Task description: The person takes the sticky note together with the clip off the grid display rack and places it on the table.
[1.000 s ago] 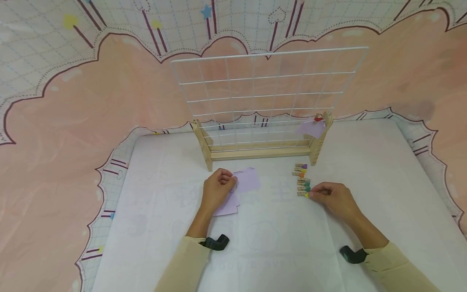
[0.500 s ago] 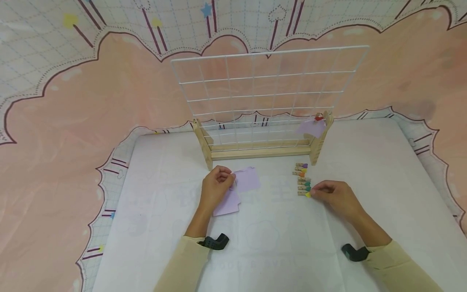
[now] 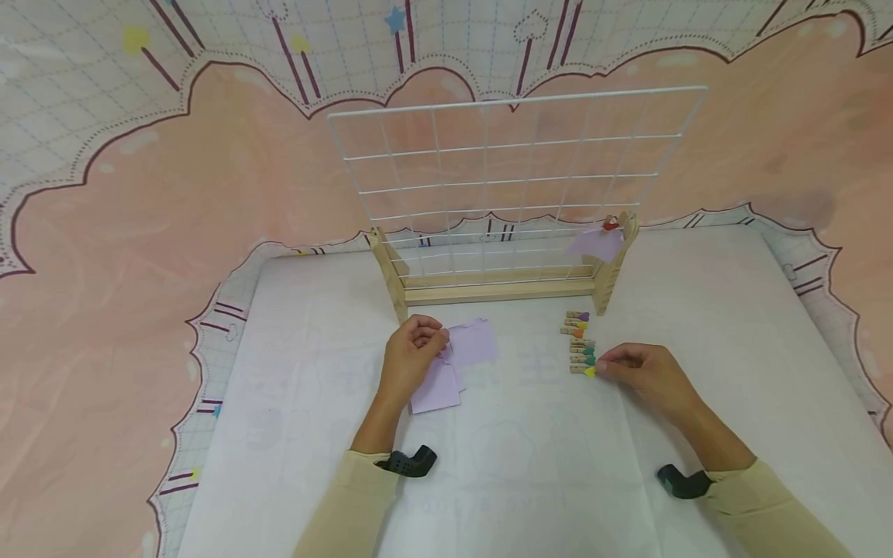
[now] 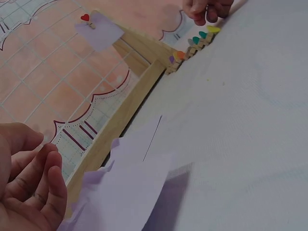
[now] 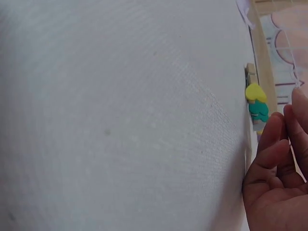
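My left hand [image 3: 413,358] hovers by the purple paper sheets [image 3: 436,389], its fingers loosely bent. In the left wrist view, no paper shows between its fingertips, and the sheets [image 4: 125,192] lie below and beside them. My right hand [image 3: 645,378] is just right of a row of small wooden clothespins [image 3: 581,350] with coloured hearts. Closest to it is the clothespin with a yellow heart [image 5: 255,93]; in the right wrist view a small gap separates it from the bent fingers. Part of the paper is hidden behind the left hand in the head view.
Behind the clothespins stands a white wire grid [image 3: 516,163] in a wooden base [image 3: 498,293]. A purple sheet [image 3: 598,245] hangs at its lower right from a clothespin with a red heart [image 3: 611,223]. White cloth [image 3: 530,465] covers the table.
My right hand has drawn slightly right, away from the yellow-heart clothespin. My left hand has shifted slightly up and left, showing more of the lower purple sheet. The clothespins stay in their row.
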Action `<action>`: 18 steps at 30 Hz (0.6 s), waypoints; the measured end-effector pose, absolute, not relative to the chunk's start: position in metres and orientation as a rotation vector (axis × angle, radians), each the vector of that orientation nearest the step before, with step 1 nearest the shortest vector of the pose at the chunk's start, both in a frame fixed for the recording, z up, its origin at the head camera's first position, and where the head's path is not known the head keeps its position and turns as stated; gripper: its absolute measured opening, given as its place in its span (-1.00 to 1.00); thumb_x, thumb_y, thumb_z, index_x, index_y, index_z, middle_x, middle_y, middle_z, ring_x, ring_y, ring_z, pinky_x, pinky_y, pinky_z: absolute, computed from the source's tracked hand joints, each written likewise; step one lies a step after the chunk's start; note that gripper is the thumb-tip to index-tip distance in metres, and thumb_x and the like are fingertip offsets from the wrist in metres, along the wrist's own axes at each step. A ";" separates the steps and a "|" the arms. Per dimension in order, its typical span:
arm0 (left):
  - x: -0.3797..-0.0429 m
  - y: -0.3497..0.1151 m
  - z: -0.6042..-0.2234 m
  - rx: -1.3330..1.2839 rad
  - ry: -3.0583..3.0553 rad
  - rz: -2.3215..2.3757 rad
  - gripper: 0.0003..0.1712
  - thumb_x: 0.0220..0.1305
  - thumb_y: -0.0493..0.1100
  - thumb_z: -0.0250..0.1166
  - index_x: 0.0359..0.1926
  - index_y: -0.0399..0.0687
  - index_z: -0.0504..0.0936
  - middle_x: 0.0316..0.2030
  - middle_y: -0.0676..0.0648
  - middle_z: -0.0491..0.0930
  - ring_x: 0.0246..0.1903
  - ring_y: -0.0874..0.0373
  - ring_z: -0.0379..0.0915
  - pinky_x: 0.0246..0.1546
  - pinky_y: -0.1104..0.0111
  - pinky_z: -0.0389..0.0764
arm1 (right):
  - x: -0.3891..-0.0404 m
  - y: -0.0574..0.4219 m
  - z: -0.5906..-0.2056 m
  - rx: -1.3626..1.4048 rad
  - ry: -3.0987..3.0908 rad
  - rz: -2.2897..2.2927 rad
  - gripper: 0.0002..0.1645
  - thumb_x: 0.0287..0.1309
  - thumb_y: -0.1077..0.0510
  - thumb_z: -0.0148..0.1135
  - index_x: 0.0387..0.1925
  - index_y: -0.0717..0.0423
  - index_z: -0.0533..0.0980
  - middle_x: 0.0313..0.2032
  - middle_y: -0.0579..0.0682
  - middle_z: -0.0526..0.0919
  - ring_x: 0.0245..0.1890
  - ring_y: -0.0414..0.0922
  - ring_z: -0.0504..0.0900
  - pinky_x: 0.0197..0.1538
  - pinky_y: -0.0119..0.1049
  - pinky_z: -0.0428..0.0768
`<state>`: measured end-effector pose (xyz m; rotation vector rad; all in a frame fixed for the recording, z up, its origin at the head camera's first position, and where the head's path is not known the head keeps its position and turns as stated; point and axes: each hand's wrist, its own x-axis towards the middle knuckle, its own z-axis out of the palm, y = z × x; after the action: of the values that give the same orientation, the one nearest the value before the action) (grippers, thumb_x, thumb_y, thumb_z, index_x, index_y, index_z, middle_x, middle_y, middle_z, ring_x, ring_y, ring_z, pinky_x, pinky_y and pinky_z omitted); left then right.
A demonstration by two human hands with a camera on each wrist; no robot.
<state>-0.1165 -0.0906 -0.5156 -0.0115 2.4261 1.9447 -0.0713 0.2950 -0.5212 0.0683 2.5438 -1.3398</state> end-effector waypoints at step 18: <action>-0.117 -0.087 -0.497 -0.062 2.139 2.150 -0.82 0.36 -0.31 0.31 -0.07 -0.25 0.56 -0.32 -0.07 0.66 -0.34 0.14 0.61 -0.23 0.43 0.71 | -0.076 0.299 -0.504 0.026 2.551 -1.356 -0.56 0.33 -0.15 0.33 -0.02 0.10 0.69 -0.02 0.08 0.72 -0.11 -0.17 0.53 -0.15 -0.48 0.56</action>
<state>-0.1167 -0.0872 -0.4972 -0.0619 2.1392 2.1496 -0.0757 0.2988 -0.5037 0.0255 2.5513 -1.3562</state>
